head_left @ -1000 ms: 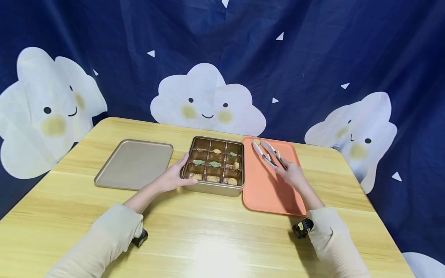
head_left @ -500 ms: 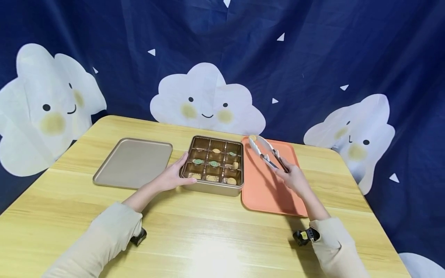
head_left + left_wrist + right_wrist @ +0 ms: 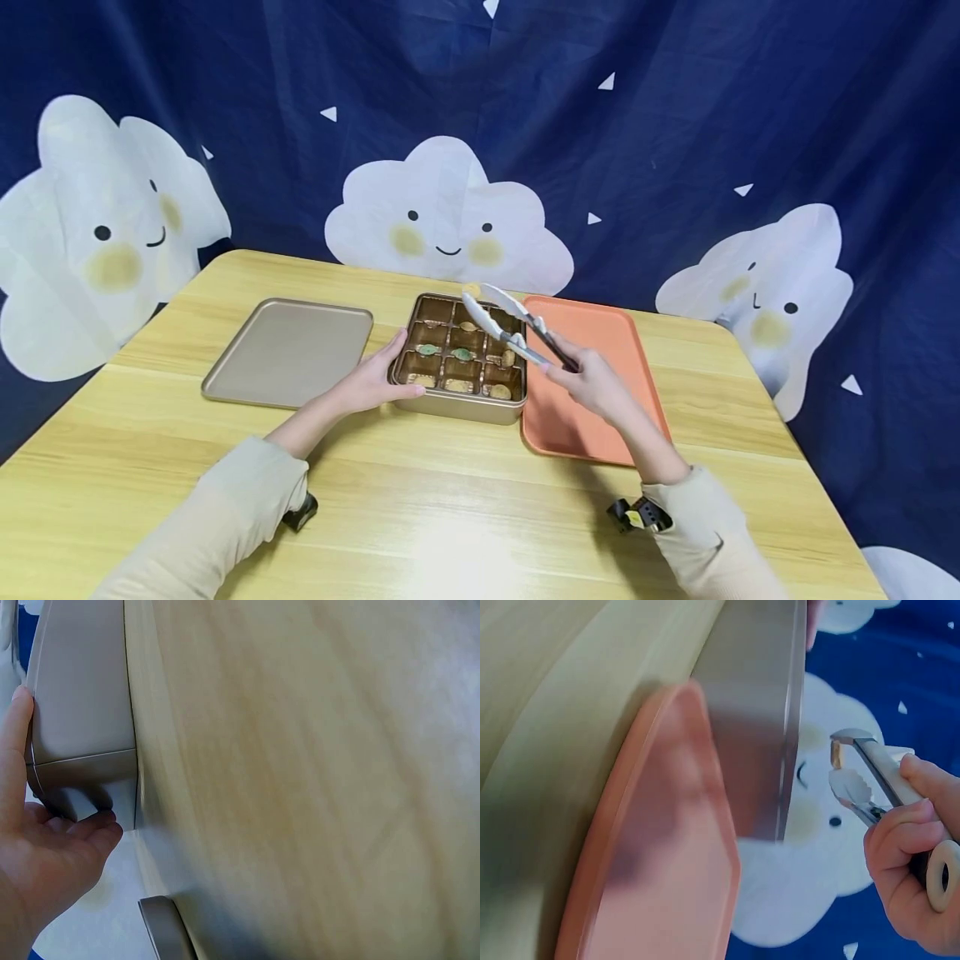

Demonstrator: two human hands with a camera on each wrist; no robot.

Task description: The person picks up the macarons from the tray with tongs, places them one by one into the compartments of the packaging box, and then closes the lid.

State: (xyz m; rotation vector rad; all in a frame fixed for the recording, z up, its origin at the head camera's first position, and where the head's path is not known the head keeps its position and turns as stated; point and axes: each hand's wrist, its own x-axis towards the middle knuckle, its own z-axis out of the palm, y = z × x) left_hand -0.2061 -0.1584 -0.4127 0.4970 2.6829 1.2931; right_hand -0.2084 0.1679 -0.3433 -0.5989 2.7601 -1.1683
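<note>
Left hand (image 3: 375,379): gripped the near corner of the divided box (image 3: 450,406), thumb over the rim, fingers against the side.
Right hand (image 3: 592,382): was wrapped around the metal tongs (image 3: 889,774).
Cookie (image 3: 471,290): sat pinched between the tong tips, ahead and leftward of the right hand, raised above the far edge of the box.
Compartments filled: the row nearest the left hand showed a cookie in each cell, and a round cookie (image 3: 508,357) stood in the middle row on the right hand's side. Green pieces (image 3: 428,350) and a yellow piece (image 3: 467,326) showed farther from the hands (too small to tell what they were).
Compartments left: the work looked well advanced, though the pinched cookie was not yet set down; the tongs hid part of the far row, so I could not tell how many cells remained.
Flat lid (image 3: 292,354): lay on the table (image 3: 360,500), outward of the left hand and off the box.
Orange tray (image 3: 600,325): lay beneath the right hand, beside the box.
Shift from half a second earlier: the right hand had carried the tongs and cookie leftward, from over the tray's far end to over the box; the left hand, box and lid had stayed put.
</note>
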